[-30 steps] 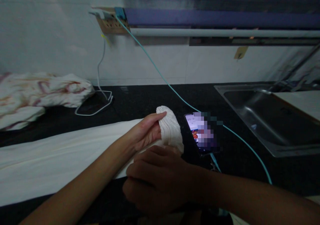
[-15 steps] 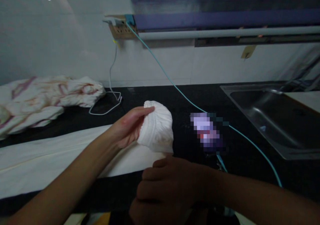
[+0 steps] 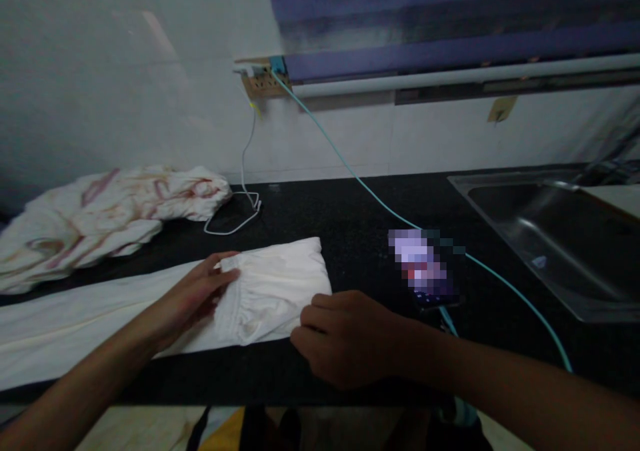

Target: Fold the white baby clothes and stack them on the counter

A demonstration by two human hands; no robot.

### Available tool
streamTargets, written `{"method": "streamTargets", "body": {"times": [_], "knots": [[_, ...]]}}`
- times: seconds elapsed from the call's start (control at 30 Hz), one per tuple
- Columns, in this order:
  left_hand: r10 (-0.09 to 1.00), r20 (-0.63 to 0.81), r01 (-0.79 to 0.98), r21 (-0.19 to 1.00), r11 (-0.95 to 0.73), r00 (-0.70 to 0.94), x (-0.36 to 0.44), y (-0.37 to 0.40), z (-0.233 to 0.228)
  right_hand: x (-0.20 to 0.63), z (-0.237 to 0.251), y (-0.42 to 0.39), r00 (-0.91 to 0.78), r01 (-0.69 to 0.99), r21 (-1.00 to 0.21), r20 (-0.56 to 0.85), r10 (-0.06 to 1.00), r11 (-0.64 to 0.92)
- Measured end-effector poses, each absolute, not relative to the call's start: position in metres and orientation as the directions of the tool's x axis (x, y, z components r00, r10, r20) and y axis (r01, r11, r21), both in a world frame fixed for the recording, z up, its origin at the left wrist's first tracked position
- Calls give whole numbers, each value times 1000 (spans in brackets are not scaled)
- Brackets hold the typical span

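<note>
White trousers (image 3: 280,284) lie lengthwise along the dark counter, with the gathered elastic end folded back on top of the rest. My left hand (image 3: 207,287) is closed on the elastic band, thumb on the upper face and the other fingers partly hidden behind and under the cloth. At the right end of the fold, my right hand (image 3: 345,334) is curled, its fingertips pinching the near corner of the cloth. The long part of the trousers runs off to the left edge of the view, passing under my left forearm.
A crumpled patterned white cloth (image 3: 125,217) lies at the back left. A lit phone (image 3: 425,267) sits right of the trousers, near a teal cable (image 3: 345,157) from the wall socket (image 3: 270,84). A white cable (image 3: 230,231) loops behind. The steel sink (image 3: 540,257) is at right.
The elastic end, held up by my left hand before, has come down and left, flat onto the trousers. My right hand has moved up and right to the folded end. The view has shifted slightly.
</note>
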State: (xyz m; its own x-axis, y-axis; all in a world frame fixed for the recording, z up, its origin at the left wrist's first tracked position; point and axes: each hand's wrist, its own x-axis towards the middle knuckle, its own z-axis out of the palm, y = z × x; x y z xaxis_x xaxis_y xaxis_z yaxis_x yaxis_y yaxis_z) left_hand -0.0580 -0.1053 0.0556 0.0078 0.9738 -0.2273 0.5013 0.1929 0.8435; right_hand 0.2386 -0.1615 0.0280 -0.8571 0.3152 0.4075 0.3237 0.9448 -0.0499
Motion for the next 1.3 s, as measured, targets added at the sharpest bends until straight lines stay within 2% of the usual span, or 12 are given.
{"method": "streamTargets", "body": {"times": [0.1,0.17,0.27,0.33,0.43,0.57,0.63,0.73,1.03,1.1,1.23,1.3], "knots": [[977,-208,549,813,196,-41,-68,-108,52,237,28,-159,-869,325,-56,376,322,944],[993,-106,649,754,107,-41,-73,-110,52,236,28,-159,-877,317,-61,362,318,946],[985,174,871,484,-88,3,-71,-113,51,235,29,-160,-875,316,-71,363,320,946],[952,288,935,297,-194,106,-62,-116,47,236,30,-161,-866,324,-70,380,326,943],[939,216,941,153,-303,267,-41,-118,30,237,32,-161,-857,339,-55,393,333,939],[962,27,962,28,-272,271,-14,-114,7,237,34,-161,-859,300,-30,426,284,953],[966,-32,967,2,-256,256,-5,-111,5,237,35,-160,-863,281,-21,433,262,960],[947,-92,950,-30,-310,306,1,-106,7,238,36,-159,-857,314,-29,421,296,949],[919,-27,919,-25,-393,392,37,-103,-12,239,31,-151,-681,595,-86,474,559,799],[920,-12,920,25,-392,392,48,-107,-12,239,31,-151,-626,664,-101,467,624,741],[912,75,883,229,-409,403,50,-110,3,239,32,-150,-527,763,-143,427,735,630],[921,152,889,245,-386,358,40,-108,11,239,30,-149,-516,780,-149,398,759,608]]}}
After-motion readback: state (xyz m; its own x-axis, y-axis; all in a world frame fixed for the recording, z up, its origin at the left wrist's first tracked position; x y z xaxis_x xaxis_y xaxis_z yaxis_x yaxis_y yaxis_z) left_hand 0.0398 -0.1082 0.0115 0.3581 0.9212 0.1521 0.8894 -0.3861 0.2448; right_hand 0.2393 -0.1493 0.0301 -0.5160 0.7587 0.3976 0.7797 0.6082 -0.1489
